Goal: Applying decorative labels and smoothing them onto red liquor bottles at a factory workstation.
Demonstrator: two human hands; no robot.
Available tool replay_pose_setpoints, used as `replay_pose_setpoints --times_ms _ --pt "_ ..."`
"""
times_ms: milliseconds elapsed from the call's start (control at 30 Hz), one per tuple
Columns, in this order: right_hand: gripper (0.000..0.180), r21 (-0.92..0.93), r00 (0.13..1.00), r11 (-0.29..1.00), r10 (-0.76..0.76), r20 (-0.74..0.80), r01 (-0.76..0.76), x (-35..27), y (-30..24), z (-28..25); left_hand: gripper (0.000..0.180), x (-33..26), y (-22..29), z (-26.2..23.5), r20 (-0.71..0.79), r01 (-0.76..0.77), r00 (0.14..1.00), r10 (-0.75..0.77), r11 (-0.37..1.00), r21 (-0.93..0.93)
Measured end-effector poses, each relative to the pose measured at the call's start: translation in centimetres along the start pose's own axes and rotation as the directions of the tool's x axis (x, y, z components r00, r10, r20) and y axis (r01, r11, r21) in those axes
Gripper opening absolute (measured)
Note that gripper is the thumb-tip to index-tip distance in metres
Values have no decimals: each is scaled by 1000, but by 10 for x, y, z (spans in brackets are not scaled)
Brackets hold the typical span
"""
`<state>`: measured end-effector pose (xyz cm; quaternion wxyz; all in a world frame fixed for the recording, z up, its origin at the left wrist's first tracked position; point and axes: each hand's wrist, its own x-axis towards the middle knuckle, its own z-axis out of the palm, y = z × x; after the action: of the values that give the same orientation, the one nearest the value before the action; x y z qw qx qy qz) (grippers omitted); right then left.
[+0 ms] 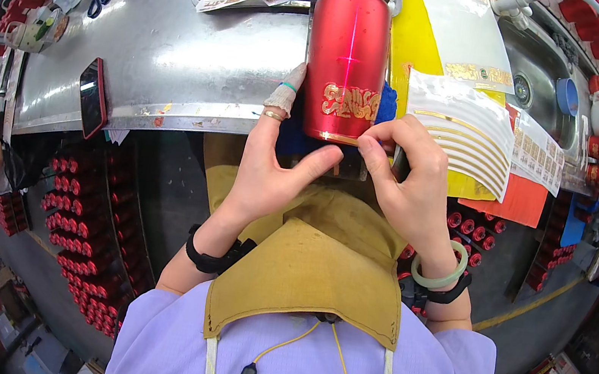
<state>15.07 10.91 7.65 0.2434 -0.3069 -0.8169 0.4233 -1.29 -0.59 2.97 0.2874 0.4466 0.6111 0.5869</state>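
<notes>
A shiny red bottle lies in front of me with its neck pointing away. Near its base it carries a gold patterned decal, and a thin gold strip runs along the base edge. My left hand has its fingers apart: the index finger, in a white cover, lies along the bottle's left side and the thumb reaches toward the base. At the base's right corner, my right hand pinches thumb and index finger together at the strip's end. A white sheet of curved gold strips sits just right of this hand.
A phone lies near the metal table's front edge, left. Far left are blue-handled scissors. Decal sheets lie on the right, before a metal sink with a blue cup. Red bottles crowd racks below.
</notes>
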Motion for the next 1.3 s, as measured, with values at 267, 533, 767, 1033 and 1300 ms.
replay_pose_setpoints --times_ms 267,533,767,1033,1300 --pt "16 -9 1000 1000 10 -1 -11 1 -1 4 71 -2 -1 4 -22 109 993 -115 978 -180" --pt "15 -9 1000 1000 -6 -25 6 0 2 4 68 -3 -3 4 -5 103 994 -106 977 -185" --pt "14 12 999 1000 21 -26 -21 -1 2 5 68 -4 -5 5 -18 103 994 -107 982 -158" --pt "13 14 999 1000 -4 -35 4 0 4 6 67 -4 -4 3 4 105 994 -105 986 -132" --pt "12 2 999 1000 6 -41 -6 -1 0 6 50 -13 -17 2 -218 -186 951 221 968 167"
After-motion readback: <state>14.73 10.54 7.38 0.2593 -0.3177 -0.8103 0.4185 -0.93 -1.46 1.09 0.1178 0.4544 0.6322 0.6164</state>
